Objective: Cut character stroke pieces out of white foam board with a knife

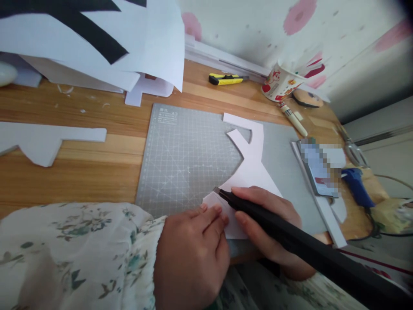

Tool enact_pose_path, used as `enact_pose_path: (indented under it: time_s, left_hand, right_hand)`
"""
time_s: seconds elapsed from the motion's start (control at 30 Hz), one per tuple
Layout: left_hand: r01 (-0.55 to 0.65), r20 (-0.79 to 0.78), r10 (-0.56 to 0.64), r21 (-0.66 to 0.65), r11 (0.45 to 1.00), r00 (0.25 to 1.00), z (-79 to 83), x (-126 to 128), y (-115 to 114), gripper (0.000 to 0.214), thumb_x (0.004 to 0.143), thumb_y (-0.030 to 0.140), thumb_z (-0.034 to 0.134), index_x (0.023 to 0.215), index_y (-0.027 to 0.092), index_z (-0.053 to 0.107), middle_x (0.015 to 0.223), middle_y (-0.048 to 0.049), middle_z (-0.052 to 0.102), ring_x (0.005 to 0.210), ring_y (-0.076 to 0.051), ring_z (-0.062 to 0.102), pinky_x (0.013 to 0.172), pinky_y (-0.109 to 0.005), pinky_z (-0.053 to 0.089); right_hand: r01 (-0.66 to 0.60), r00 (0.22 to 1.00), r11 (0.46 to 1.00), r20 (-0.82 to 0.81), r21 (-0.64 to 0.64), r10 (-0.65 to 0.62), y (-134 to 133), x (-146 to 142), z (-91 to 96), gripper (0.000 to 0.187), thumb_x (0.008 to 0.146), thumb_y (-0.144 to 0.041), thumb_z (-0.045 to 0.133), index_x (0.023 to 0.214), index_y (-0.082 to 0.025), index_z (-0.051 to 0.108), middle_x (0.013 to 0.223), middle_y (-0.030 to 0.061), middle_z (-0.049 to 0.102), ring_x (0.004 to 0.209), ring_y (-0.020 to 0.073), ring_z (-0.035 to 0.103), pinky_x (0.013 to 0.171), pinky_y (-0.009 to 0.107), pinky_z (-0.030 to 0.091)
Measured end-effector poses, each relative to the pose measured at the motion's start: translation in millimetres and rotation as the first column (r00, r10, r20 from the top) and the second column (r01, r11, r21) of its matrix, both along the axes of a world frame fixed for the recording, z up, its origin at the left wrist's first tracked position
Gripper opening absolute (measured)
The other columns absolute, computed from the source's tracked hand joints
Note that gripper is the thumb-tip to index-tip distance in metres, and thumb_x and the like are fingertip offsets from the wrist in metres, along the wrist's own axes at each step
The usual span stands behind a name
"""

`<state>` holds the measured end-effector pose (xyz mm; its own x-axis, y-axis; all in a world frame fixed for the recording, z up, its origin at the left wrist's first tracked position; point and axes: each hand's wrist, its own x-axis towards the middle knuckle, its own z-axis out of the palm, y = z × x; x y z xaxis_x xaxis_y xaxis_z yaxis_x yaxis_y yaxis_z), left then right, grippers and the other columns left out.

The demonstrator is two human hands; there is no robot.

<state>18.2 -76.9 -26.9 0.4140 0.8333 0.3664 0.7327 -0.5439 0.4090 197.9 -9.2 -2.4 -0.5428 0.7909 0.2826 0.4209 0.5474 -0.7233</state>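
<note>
the white board (253,173) lies on the gray cutting mat (180,163), right in front of me, and its long axis runs away from my hands, from about 6 o'clock up to between 12 and 1. its wide end is under my hands; it narrows to a waist and then splits into two arms that point toward 10 o'clock.

my left hand (193,254) grips nothing: its fingers lean on the board's near left corner, at about 7 o'clock from the waist. my right hand (279,202) is wrapped around a black knife (306,249), whose handle slants off toward 4 o'clock. so the knife lies across the board's length rather than along it.

the blade (217,190) meets the board's left edge, at about 8 o'clock from the waist, just beyond my left fingertips. though my right hand holds the knife, my left is the one nearer to the blade's tip. i can't tell how deep the blade sits.
</note>
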Motion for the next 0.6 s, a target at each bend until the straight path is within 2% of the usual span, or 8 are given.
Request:
enact_pose_path:
  time_s: [0.4,0.47,0.6]
  left_hand:
    - [0.008,0.070,0.003,-0.146,0.989,0.998,-3.5,0.2,0.6,0.040,0.094,0.023,0.035,0.099,0.013,0.073,0.118,-0.0165,0.069,0.101,-0.028,0.069,0.084,-0.044,0.062]
    - [0.003,0.062,0.005,-0.129,0.992,0.998,-3.3,0.4,0.4,0.040,0.094,0.023,0.035,0.097,0.013,0.073,0.118,-0.0166,0.069,0.101,-0.029,0.070,0.083,-0.043,0.062]
    - [0.033,-0.008,-0.033,0.018,0.999,0.999,0.6,2.1,0.8,0.039,0.093,0.015,0.035,0.092,0.011,0.074,0.105,-0.0149,0.074,0.096,-0.028,0.071,0.079,-0.042,0.064]
  right_hand:
    - [-0.046,0.999,0.998,0.009,0.033,0.046,0.2,-0.5,-2.1,0.032,0.080,-0.012,0.060,0.110,-0.023,0.062,0.083,0.0007,0.071,0.072,0.0145,0.069,0.061,0.021,0.057]
    - [-0.042,0.999,0.999,0.004,0.032,0.042,-0.6,-0.5,-2.0,0.032,0.080,-0.012,0.060,0.109,-0.023,0.062,0.082,0.0006,0.071,0.072,0.0148,0.069,0.060,0.022,0.057]
    - [-0.045,0.999,0.999,0.000,0.031,0.045,-2.3,-0.4,-2.8,0.031,0.080,-0.012,0.059,0.110,-0.024,0.062,0.082,0.0003,0.071,0.072,0.0149,0.069,0.061,0.023,0.057]
